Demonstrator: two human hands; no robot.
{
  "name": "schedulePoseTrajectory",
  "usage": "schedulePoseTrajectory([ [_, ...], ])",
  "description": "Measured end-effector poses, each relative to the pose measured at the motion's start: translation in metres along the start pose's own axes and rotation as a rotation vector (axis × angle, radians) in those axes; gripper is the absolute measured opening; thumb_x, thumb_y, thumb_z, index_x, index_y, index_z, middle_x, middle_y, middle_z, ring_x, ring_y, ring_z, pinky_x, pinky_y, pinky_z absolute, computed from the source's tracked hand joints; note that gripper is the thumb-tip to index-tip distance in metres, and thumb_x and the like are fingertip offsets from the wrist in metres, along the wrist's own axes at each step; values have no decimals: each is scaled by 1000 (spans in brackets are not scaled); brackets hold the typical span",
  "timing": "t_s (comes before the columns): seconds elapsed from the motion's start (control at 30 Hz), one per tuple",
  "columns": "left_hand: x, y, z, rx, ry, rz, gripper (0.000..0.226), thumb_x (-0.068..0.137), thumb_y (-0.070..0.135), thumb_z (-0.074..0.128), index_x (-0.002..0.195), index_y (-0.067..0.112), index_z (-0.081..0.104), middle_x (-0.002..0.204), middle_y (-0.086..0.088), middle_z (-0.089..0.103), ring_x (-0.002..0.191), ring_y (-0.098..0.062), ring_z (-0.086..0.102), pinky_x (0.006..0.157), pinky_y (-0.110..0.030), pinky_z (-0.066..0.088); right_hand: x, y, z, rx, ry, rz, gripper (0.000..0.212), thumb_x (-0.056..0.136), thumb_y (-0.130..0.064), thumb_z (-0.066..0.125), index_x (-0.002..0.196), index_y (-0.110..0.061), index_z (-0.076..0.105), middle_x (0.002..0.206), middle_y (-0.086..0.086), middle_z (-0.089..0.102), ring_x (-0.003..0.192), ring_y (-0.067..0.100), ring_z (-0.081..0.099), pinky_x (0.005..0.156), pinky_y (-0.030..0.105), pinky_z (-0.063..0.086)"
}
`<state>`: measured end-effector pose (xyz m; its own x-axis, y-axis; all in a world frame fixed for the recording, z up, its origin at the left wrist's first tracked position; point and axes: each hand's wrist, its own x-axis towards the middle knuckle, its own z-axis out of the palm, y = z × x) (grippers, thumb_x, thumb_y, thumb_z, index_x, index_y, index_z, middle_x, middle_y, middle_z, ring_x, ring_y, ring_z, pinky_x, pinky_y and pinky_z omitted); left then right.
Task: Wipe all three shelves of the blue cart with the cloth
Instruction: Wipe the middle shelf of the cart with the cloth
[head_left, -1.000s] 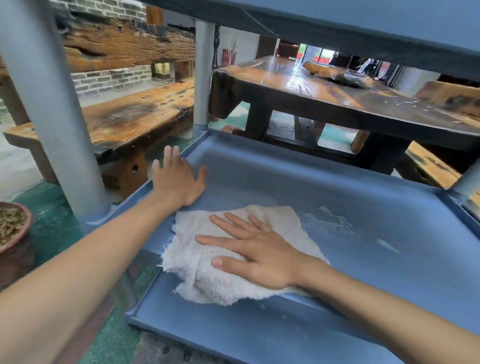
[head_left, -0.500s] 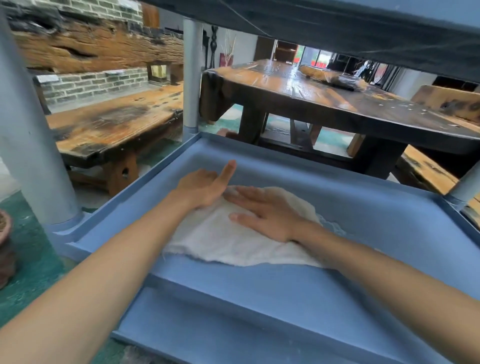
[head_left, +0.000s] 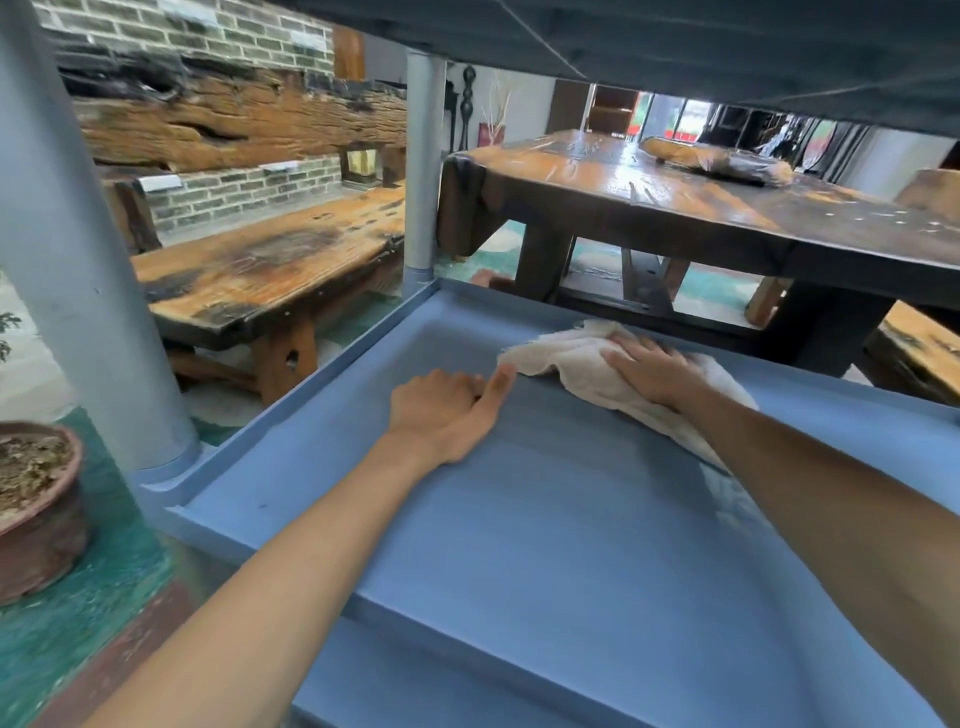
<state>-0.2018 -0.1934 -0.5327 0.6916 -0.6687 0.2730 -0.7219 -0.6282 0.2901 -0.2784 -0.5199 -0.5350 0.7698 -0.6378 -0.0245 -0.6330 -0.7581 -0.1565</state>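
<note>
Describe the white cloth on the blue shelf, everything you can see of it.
The cloth is off-white, with a nubby, towel-like weave and frayed edges. It lies crumpled and folded on the blue shelf, pushed against the far rim, trailing toward the right. The right hand presses flat on top of it, covering its middle. The left hand rests on the shelf beside it, its thumb at the cloth's left edge. Part of the cloth is hidden under the right forearm.
</note>
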Motion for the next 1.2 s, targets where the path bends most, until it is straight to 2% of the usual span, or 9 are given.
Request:
schedulePoseTrajectory([
  [0.2, -2, 3, -2, -18, -34, -34, 81, 88, 76, -2, 62, 22, 52, 66, 2, 51, 76, -29, 53, 68, -36, 37, -48, 4, 3, 21, 117, 52, 62, 95, -67, 21, 152, -43, 35, 164, 4, 38, 148, 33, 36, 122, 54, 23],
  [0.4, -4, 12, -3, -21, -59, -97, 94, 83, 79, -8, 68, 17, 61, 68, 0, 55, 68, -22, 51, 62, -33, 33, -132, -12, 8, -12, -69, -36, 64, 97, -78, 11, 158, -61, 5, 175, -13, -1, 162, 23, -1, 128, 50, -1],
  [0.53, -7, 14, -5, -59, -88, -119, 95, 84, 78, -11, 77, 18, 62, 77, -1, 57, 86, -30, 58, 70, -37, 37, -195, -45, 10, -24, -113, -191, 66, 90, -82, 9, 154, -66, 3, 175, -13, -3, 162, 22, -4, 128, 49, -3],
  [0.63, -10, 22, -3, -56, -126, -117, 98, 84, 77, -11, 94, 15, 65, 108, -11, 64, 108, -36, 59, 88, -44, 46, -248, -59, 12, -32, -140, -305, 70, 83, -88, 6, 150, -72, 3, 174, -14, -6, 161, 18, -8, 128, 49, -8],
  [0.83, -8, 37, -7, -5, -188, -131, 94, 90, 76, 3, 90, 7, 68, 114, -19, 64, 104, -36, 60, 94, -47, 48, -304, -62, 12, 25, -209, -448, 62, 85, -91, 6, 145, -79, 1, 173, -18, -10, 158, 9, -19, 124, 42, -20],
  [0.9, -7, 54, -6, 74, -271, -197, 85, 94, 71, 15, 134, 8, 57, 148, -20, 45, 134, -38, 43, 109, -52, 37, -308, -61, 9, 32, -219, -445, 57, 93, -83, 15, 149, -75, 5, 173, -17, -10, 159, 10, -18, 125, 44, -19],
  [0.97, -10, 74, -5, 84, -357, -251, 82, 93, 72, 14, 158, 22, 18, 164, -17, 15, 149, -42, 14, 117, -61, 16, -312, -58, 7, 44, -223, -442, 55, 97, -77, 20, 151, -72, 7, 173, -18, -9, 159, 9, -18, 125, 44, -20],
  [1.03, -11, 87, 1, 96, -398, -250, 81, 90, 77, 9, 158, 35, 4, 167, -13, 2, 150, -48, 1, 114, -69, 5, -314, -47, 7, 62, -234, -423, 56, 96, -79, 20, 150, -73, 6, 172, -21, -10, 158, 8, -21, 123, 41, -22],
  [1.2, -9, 83, 5, 147, -417, -262, 90, 82, 85, 4, 157, 37, 16, 167, -13, 3, 149, -51, 1, 111, -75, 5, -333, 14, 0, 79, -179, -236, 55, 91, -86, 19, 144, -80, 2, 169, -29, -12, 157, 8, -21, 125, 42, -20],
])
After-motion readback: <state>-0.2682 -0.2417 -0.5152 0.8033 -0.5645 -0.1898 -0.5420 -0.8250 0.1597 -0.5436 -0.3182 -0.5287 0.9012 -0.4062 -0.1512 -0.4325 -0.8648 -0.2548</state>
